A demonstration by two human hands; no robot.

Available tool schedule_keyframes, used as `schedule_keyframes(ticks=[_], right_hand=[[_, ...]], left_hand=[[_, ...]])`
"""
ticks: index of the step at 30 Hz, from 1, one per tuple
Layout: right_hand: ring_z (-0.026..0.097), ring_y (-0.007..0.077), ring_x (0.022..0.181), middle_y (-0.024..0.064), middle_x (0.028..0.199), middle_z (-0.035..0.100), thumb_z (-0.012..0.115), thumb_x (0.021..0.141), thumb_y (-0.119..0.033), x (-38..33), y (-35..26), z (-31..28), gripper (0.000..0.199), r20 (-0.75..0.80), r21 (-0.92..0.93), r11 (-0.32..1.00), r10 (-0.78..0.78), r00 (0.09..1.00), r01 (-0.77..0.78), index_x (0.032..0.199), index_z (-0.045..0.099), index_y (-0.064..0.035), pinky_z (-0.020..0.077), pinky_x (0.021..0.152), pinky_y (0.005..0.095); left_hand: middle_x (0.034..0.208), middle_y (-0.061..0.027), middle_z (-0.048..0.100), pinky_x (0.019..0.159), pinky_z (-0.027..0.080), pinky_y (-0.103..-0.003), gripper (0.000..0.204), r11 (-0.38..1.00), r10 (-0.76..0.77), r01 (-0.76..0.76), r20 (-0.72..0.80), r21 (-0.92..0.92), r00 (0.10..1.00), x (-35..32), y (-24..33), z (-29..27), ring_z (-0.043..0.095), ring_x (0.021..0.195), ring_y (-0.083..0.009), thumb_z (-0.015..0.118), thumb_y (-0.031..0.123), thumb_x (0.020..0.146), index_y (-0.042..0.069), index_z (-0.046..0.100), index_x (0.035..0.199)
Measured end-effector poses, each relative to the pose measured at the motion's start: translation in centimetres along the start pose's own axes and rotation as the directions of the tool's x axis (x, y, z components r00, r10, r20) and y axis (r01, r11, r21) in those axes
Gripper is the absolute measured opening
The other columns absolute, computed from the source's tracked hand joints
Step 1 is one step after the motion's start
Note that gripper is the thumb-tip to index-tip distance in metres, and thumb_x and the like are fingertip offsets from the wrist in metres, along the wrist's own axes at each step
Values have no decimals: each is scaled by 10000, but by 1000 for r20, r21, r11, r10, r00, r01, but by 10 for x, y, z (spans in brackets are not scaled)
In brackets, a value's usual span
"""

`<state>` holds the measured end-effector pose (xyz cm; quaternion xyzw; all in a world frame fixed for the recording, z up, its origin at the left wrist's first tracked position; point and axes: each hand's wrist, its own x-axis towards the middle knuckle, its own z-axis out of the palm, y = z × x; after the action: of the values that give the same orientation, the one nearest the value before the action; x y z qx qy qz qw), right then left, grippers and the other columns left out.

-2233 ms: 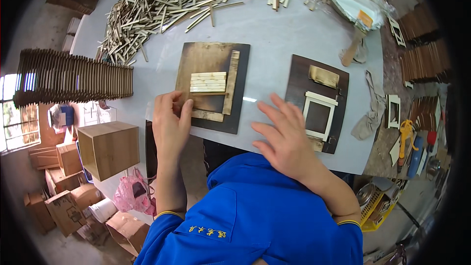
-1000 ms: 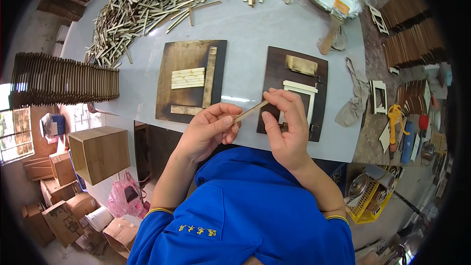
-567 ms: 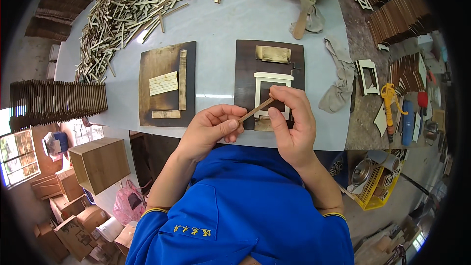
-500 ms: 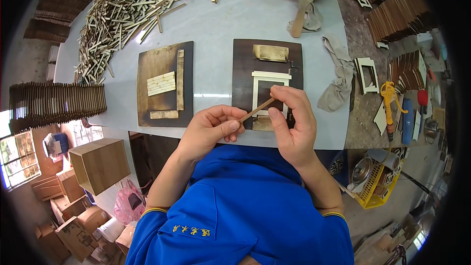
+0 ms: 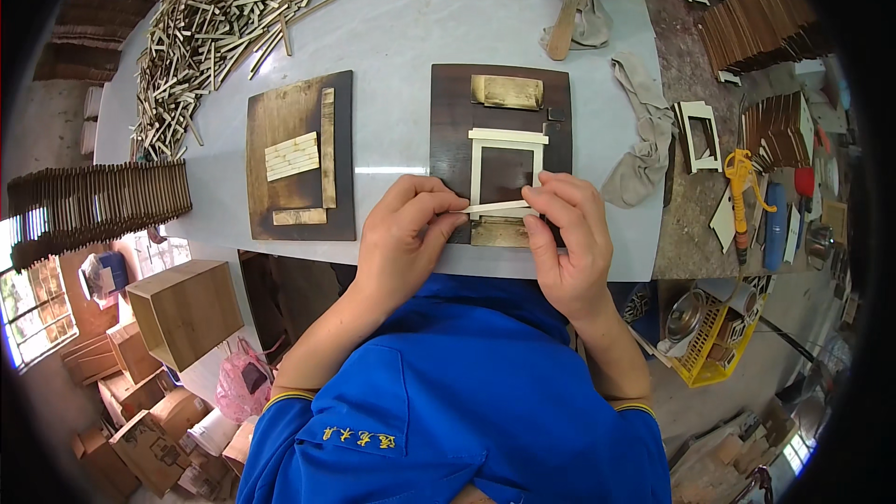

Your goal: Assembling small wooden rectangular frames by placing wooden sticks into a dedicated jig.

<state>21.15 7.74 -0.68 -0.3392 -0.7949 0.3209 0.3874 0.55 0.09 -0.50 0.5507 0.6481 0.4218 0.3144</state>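
From the head view, a thin pale wooden strip (image 5: 495, 207) lies level across the lower end of the pale three-sided frame (image 5: 507, 163) on the dark board (image 5: 448, 131). The left hand (image 5: 403, 238) pinches its left tip between thumb and forefinger; the right hand (image 5: 567, 238) pinches its right tip likewise.

Bright, even daylight, a glare streak on the grey table (image 5: 485, 28), sharp centre, fisheye-bent dark rim.

Grey worktable (image 5: 439, 28), evenly lit; cardboard boxes (image 5: 112, 401) on floor at left beside a daylit window (image 5: 23, 317)
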Motion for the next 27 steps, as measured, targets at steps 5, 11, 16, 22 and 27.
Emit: schedule_keyframes(ticks=[5,11,16,22,27], right_hand=[[594,337,1218,153,1307,633,695,887,-3,-16,3,-2,297,32,-138,990,-34,999,38,1183,710,-30,488,1031,434],[526,359,1330,153,1394,598,734,876,-60,-22,0,2,327,51,-232,972,-20,999,31,1202,737,-92,437,1095,466],[460,386,1398,157,1457,571,752,889,-130,-21,-3,5,332,89,-301,953,-23,996,49,1220,746,-119,390,1142,481],[402,379,1450,159,1510,536,766,879,-162,-19,-4,7,330,133,-330,943,2,991,42,1208,757,-137,355,1159,491],[401,371,1457,153,1504,542,777,858,-150,-15,-4,8,310,132,-394,917,-14,991,66,1168,770,-139,350,1148,500]], left_hand=[[951,-44,633,584,454,-280,157,975,139,-129,-43,182,989,-2,-4,6,556,681,-156,769,-21,855,42,764,999],[955,-43,628,584,461,-284,141,963,146,-136,-27,231,989,-3,-5,6,564,689,-169,776,-2,854,52,770,984],[953,-43,626,585,462,-288,134,955,165,-157,-11,253,986,-1,-5,5,566,691,-172,779,11,857,49,771,986],[939,-43,615,585,461,-291,146,959,150,-149,14,240,989,0,-5,3,567,694,-176,777,15,859,50,776,1001],[971,-56,647,591,464,-276,187,971,91,-104,69,215,993,1,-2,-3,570,697,-162,760,-5,872,40,784,1051]])
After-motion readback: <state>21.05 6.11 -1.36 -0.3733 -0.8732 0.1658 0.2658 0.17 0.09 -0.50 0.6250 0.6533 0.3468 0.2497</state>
